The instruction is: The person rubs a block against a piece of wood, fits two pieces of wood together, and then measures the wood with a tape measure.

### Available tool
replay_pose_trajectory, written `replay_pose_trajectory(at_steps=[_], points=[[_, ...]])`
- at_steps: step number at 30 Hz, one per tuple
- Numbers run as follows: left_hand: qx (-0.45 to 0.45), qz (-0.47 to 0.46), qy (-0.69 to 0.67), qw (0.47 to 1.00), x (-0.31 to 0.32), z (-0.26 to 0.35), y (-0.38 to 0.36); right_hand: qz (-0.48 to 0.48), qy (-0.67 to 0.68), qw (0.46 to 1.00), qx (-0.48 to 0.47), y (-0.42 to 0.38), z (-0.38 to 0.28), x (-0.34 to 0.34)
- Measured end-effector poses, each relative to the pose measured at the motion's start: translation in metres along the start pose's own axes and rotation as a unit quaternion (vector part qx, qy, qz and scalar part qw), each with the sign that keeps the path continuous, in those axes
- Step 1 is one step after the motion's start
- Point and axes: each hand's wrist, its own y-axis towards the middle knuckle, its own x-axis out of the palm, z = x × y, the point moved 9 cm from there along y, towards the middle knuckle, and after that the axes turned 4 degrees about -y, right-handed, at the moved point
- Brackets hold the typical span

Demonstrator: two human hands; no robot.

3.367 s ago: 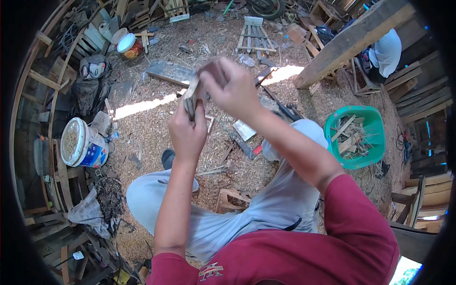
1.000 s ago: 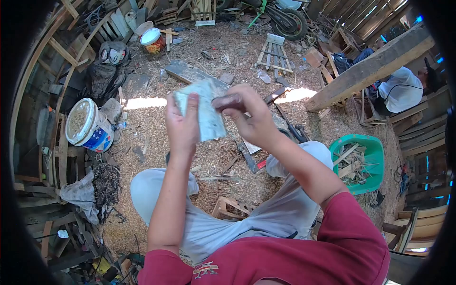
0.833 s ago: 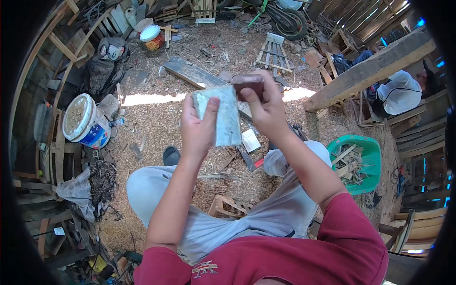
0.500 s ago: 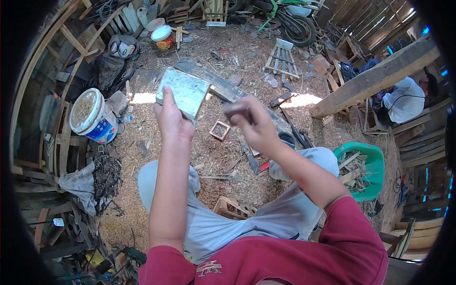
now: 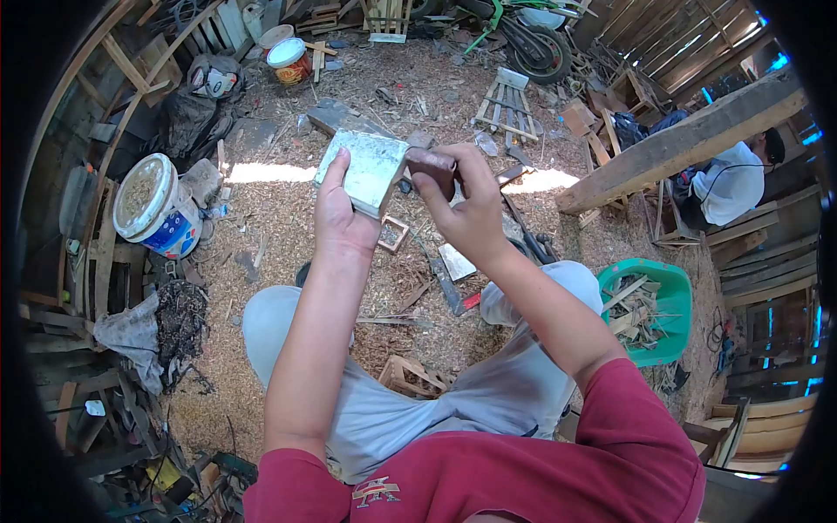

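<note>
My left hand [image 5: 342,213] holds a pale, greenish-white rectangular block [image 5: 370,167] from below, its thumb lying on the top face. In my right hand [image 5: 466,196] is a small dark brown block [image 5: 433,171], pinched between thumb and fingers. The brown block is at the right edge of the pale one and seems to touch it. Below them on the ground lie a small square wooden frame [image 5: 393,234] and a tool with a red part [image 5: 471,301].
A green tub [image 5: 680,322] of wood scraps stands at the right, a white bucket [image 5: 166,213] at the left. A wooden post [image 5: 680,144] slants across the upper right, with a person in a white shirt [image 5: 731,183] behind it. Wood shavings cover the ground.
My right hand's motion blur is gone, and its brown block now shows clearly against the pale block's right side. The pale block has moved slightly right. The whole view has shifted a little.
</note>
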Motion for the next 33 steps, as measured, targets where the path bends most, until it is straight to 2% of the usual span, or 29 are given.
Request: replay_pose_trajectory(at_steps=[2,5,6,9,10,12,13,15,16,19,20,23,24,27,31,32,33], points=[[-0.009,0.010,-0.015,1.000,0.001,0.001,0.002,-0.005,0.010,0.999,0.043,0.004,0.012,0.002],[-0.040,-0.058,-0.076,0.995,-0.003,-0.006,0.019,-0.048,0.012,0.996,0.068,-0.002,0.001,0.009],[-0.042,-0.046,-0.074,0.995,-0.004,-0.006,0.021,-0.023,0.058,0.998,0.005,-0.001,-0.023,0.011],[-0.030,-0.022,-0.059,0.998,-0.008,0.001,0.022,-0.065,-0.052,0.992,-0.090,0.001,-0.035,0.017],[-0.018,-0.026,-0.051,0.998,-0.004,0.002,0.020,-0.071,-0.033,0.997,-0.002,0.008,-0.014,0.017],[0.007,-0.027,-0.033,0.999,0.006,0.002,0.013,-0.028,-0.034,0.998,0.035,0.013,-0.004,0.008],[-0.008,-0.013,-0.051,0.999,0.003,-0.001,0.013,-0.011,-0.020,0.999,0.041,0.014,-0.005,0.008],[-0.031,0.014,-0.086,0.996,-0.004,-0.002,0.016,-0.030,-0.012,0.998,-0.045,0.003,-0.041,0.013],[-0.034,0.017,-0.088,0.995,-0.006,-0.002,0.017,-0.013,-0.027,0.998,-0.056,-0.005,-0.039,0.015],[-0.010,-0.008,-0.062,0.998,-0.001,-0.002,0.019,-0.035,0.014,0.995,0.094,0.010,0.015,0.018],[0.003,-0.011,-0.043,0.999,0.001,-0.003,0.014,-0.033,-0.055,0.995,0.079,0.017,0.020,0.011],[-0.033,0.013,-0.075,0.997,-0.006,-0.004,0.017,-0.052,0.002,0.997,-0.056,0.001,-0.030,0.016],[-0.034,0.017,-0.075,0.996,-0.004,-0.001,0.013,-0.023,-0.018,0.997,-0.065,-0.004,-0.044,0.015],[-0.008,-0.016,-0.036,0.999,-0.002,0.001,0.018,-0.044,0.009,0.999,0.019,0.015,-0.007,0.014],[-0.051,0.016,-0.097,0.994,-0.008,-0.005,0.016,-0.059,-0.004,0.998,0.007,0.005,-0.027,0.015],[-0.047,0.010,-0.095,0.994,-0.010,-0.004,0.019,0.000,-0.033,0.998,-0.059,-0.002,-0.041,0.011],[-0.035,0.001,-0.080,0.996,-0.008,0.000,0.021,-0.009,-0.020,0.999,-0.026,0.001,-0.028,0.015]])
